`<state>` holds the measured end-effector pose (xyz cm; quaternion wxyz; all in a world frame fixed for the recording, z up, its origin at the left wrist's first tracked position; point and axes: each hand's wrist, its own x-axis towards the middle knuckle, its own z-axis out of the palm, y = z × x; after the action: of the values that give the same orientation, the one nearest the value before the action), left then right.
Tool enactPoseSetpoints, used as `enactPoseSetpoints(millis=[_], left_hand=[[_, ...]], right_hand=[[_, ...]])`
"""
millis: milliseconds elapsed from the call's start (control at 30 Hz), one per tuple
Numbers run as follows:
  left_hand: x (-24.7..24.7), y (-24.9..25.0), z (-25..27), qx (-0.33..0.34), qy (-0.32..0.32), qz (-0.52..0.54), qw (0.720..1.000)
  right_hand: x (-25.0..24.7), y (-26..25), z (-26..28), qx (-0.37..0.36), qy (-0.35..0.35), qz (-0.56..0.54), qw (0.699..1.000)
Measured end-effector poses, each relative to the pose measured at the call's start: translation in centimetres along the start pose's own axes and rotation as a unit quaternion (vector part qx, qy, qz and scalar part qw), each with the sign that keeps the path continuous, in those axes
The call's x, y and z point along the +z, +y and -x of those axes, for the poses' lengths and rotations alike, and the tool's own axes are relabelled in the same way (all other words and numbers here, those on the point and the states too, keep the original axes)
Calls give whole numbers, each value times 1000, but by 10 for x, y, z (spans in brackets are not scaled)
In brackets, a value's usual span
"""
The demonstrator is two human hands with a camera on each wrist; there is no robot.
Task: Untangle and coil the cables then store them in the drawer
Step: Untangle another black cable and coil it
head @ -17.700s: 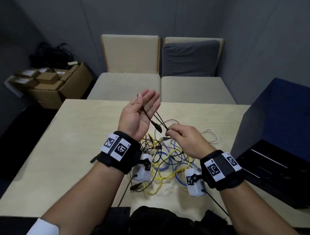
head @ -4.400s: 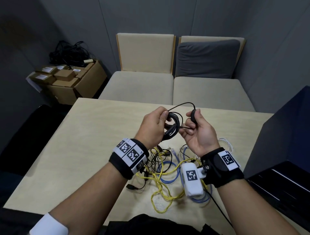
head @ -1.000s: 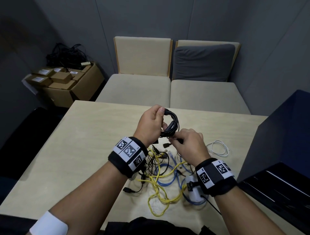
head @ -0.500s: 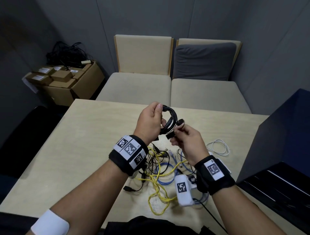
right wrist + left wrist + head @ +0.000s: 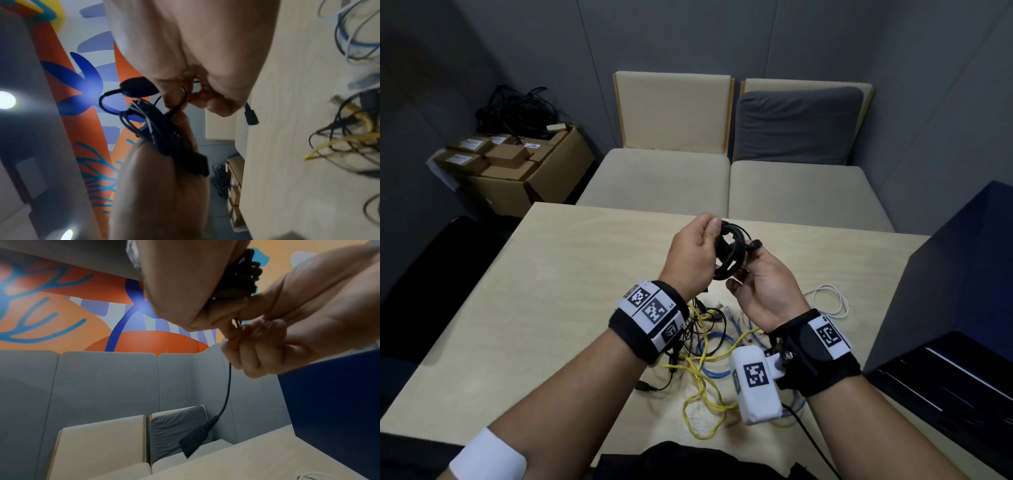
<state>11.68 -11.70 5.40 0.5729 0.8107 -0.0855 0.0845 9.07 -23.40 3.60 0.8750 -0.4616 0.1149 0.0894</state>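
A black cable wound into a small coil (image 5: 729,255) is held above the table. My left hand (image 5: 697,253) grips the coil (image 5: 162,138) between thumb and fingers. My right hand (image 5: 763,281) pinches the loose end of the same cable (image 5: 135,88) beside the coil. A short tail with a black plug (image 5: 195,443) hangs below the hands. On the table under my wrists lies a tangle of yellow cable (image 5: 702,387), blue cable (image 5: 717,342) and thin black cables (image 5: 705,315). A white cable (image 5: 828,301) lies looped to the right.
A dark blue cabinet (image 5: 962,291) with an open dark drawer (image 5: 945,387) stands at the table's right edge. Beyond the light wooden table (image 5: 551,291) are two beige seats (image 5: 664,178). Cardboard boxes (image 5: 517,164) sit on the floor at the left.
Over the last second my right hand has turned palm-up and carried the cable's loose end up around the coil. The left hand keeps holding the coil in about the same place.
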Motion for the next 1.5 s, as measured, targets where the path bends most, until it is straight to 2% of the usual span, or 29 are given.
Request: enactPoseSetpoints(millis=[133, 233, 367, 467, 533, 567, 600, 667, 700, 833, 967, 1000, 1033, 1100, 1133, 1200, 1233, 1267, 1333, 1400, 1433, 1500], left_hand=[[2, 0, 2, 6, -4, -10, 1000], [3, -2, 2, 0, -11, -8, 1000], [4, -7, 5, -12, -13, -27, 999], [3, -13, 3, -24, 5, -55, 998], [3, -14, 1, -26, 8, -80, 996], [3, -13, 1, -24, 8, -91, 996], [4, -12, 0, -23, 8, -96, 995], [6, -10, 0, -24, 7, -104, 994], [6, -10, 0, -23, 6, -110, 994], [1, -13, 2, -11, 5, -116, 993], [1, -16, 4, -3, 12, -133, 991], [1, -16, 4, -3, 13, -138, 990], [2, -17, 4, -3, 13, -138, 990], [2, -18, 4, 1, 23, -133, 991], [1, -19, 4, 9, 31, -132, 991], [0, -20, 3, 22, 40, -135, 990], [-1, -21, 3, 19, 40, -133, 990], [-1, -21, 2, 11, 38, -127, 991], [-2, -24, -1, -19, 35, -114, 993], [-7, -29, -5, -59, 37, -101, 992], [-11, -32, -6, -80, 43, -91, 992], [-21, -34, -9, -108, 67, -60, 990]], right_hand=[[-2, 3, -1, 16, -3, 97, 995], [-5, 2, -2, -15, 25, 269, 963], [-19, -18, 0, -24, -3, 353, 935], [-21, -39, 9, -67, 22, 460, 885], [-14, -48, 18, -143, 35, 473, 869], [-7, -50, 22, -178, 16, 482, 858], [2, -51, 26, -203, -9, 516, 832], [15, -46, 29, -230, -41, 611, 756], [18, -43, 27, -230, -40, 642, 731], [23, -42, 21, -208, -21, 683, 700], [30, -41, 24, -180, -20, 750, 637], [32, -40, 24, -171, -23, 755, 632], [32, -39, 24, -168, -23, 750, 640], [30, -37, 20, -183, 3, 699, 691], [27, -37, 17, -190, 23, 649, 736], [22, -38, 14, -171, 43, 483, 858], [21, -40, 15, -152, 39, 388, 908], [21, -43, 16, -139, 25, 307, 941], [20, -50, 22, -135, -19, 194, 971], [14, -61, 28, -153, -66, 103, 981], [7, -68, 30, -166, -79, 81, 980], [-15, -78, 29, -175, -73, 106, 976]])
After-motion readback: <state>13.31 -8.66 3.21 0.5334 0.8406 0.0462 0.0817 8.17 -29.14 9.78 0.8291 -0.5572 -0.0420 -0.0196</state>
